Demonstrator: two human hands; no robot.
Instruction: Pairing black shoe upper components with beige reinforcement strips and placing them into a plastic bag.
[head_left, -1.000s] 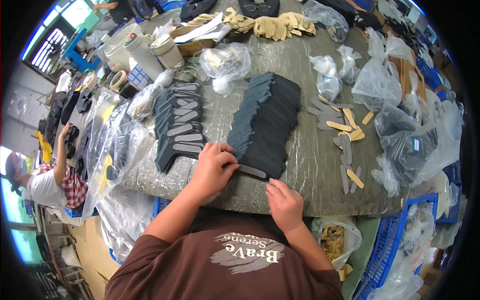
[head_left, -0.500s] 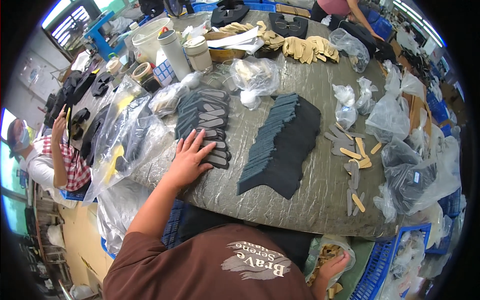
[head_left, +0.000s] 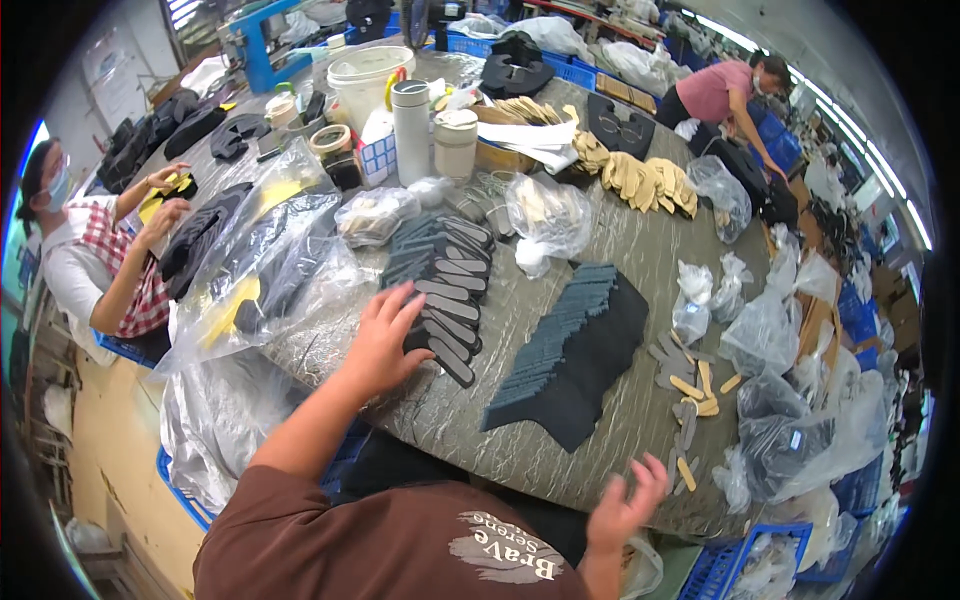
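My left hand (head_left: 385, 340) rests at the near left side of a fanned stack of dark pieces with rounded grey strips (head_left: 455, 290) on them. Its fingers are spread, with nothing gripped. Over the table's front edge hangs my right hand (head_left: 625, 505), its fingers apart and no object seen in them. Between the hands lies a slanting row of overlapping black fabric pieces (head_left: 595, 370) with blue-grey edges. Farther right, small grey and tan strips (head_left: 700, 390) lie scattered. Below my right hand, a clear plastic bag (head_left: 642, 572) is partly hidden by the forearm.
A white bucket (head_left: 370, 85), a tumbler (head_left: 410, 130) and a lidded cup (head_left: 455, 143) stand at the back. Tan cut pieces (head_left: 650, 185) lie beyond a knotted bag (head_left: 548, 215). Plastic bags (head_left: 790, 440) line the right edge. Co-workers sit left (head_left: 110, 250) and stand far right (head_left: 715, 95).
My right hand has risen from the plastic bag of tan pieces to the table's edge. My left hand has slid off the grey strips to their near left side. The view has shifted.
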